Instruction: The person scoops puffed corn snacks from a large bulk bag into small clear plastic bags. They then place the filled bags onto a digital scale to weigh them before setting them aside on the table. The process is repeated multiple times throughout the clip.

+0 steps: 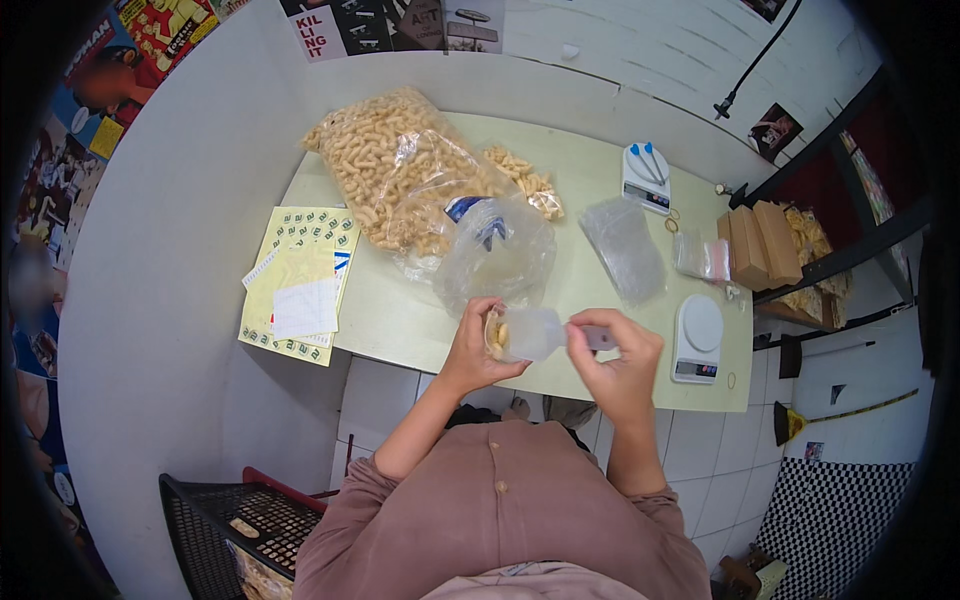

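Observation:
My left hand (474,349) is curled around a small clear plastic bag (490,324) with a few pale macaroni-shaped snacks (499,339) showing in it. A translucent plastic scoop (536,335) points left, its front end at the bag's mouth. The scoop's handle is between the fingers of my right hand (619,364). Just beyond my hands lies a crumpled clear plastic bag (502,255) with blue print. Behind it leans a large clear sack (409,165) full of the same kind of snacks, and a smaller filled bag (529,180) lies beside it.
Two white digital scales (697,337) are on the table's right side; blue-ended tools rest on the far one. Flat clear bags (622,247), rubber bands (672,220) and cardboard boxes (757,244) are nearby. Yellow printed sheets (300,281) overhang the left edge. A black crate (232,525) stands below.

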Action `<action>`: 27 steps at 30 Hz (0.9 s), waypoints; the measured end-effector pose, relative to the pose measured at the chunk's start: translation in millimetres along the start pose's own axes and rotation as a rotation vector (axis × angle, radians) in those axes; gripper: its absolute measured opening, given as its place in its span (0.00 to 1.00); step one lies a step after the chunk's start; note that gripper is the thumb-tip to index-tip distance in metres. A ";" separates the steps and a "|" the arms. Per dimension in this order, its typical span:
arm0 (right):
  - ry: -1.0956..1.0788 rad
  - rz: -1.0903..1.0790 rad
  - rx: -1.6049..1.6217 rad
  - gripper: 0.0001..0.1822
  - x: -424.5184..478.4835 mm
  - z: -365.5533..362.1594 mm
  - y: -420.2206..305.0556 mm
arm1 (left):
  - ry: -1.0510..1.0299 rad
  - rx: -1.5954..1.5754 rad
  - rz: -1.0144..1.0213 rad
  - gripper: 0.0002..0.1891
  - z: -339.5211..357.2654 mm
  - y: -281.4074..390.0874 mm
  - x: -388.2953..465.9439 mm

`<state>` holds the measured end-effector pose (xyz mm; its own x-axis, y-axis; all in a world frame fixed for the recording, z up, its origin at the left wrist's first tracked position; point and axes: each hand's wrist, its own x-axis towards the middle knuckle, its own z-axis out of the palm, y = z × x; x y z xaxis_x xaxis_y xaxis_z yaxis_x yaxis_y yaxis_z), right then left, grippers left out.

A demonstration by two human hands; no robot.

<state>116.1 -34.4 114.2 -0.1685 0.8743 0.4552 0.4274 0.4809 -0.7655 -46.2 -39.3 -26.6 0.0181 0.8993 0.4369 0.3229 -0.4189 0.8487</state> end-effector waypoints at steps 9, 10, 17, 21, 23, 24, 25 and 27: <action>0.087 0.092 0.071 0.03 -10.7 -1.4 1.5 | -0.031 -0.101 -0.018 0.46 -1.1 2.8 -4.2; 0.163 0.155 0.145 0.03 -11.6 -5.4 8.3 | -0.020 -0.118 -0.009 0.46 -5.6 2.7 -6.8; 0.293 0.485 0.400 0.08 -32.8 41.3 86.8 | 0.046 0.007 -0.135 0.37 -42.2 -6.7 -35.9; 0.167 0.432 0.343 0.10 -39.4 115.8 128.8 | 0.296 -0.314 -0.338 0.28 -68.6 -28.7 -49.8; 0.126 0.340 0.197 0.10 -32.3 137.5 131.6 | 0.336 -0.215 -0.285 0.26 -86.6 -36.0 -55.5; 0.117 0.269 0.093 0.09 -24.6 145.6 132.0 | 0.387 -0.259 -0.333 0.26 -95.4 -38.5 -57.9; 0.109 0.198 -0.011 0.09 -17.4 153.2 133.4 | 0.423 -0.309 -0.340 0.26 -100.9 -40.7 -58.4; 0.111 0.197 -0.053 0.09 -5.5 169.0 142.1 | 0.495 -0.408 -0.354 0.27 -113.7 -42.3 -56.9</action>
<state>27.7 40.2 -74.0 0.0203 0.9369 0.3490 0.4890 0.2952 -0.8208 -168.5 -87.1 -53.5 -0.4832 0.8676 0.1174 -0.1496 -0.2139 0.9653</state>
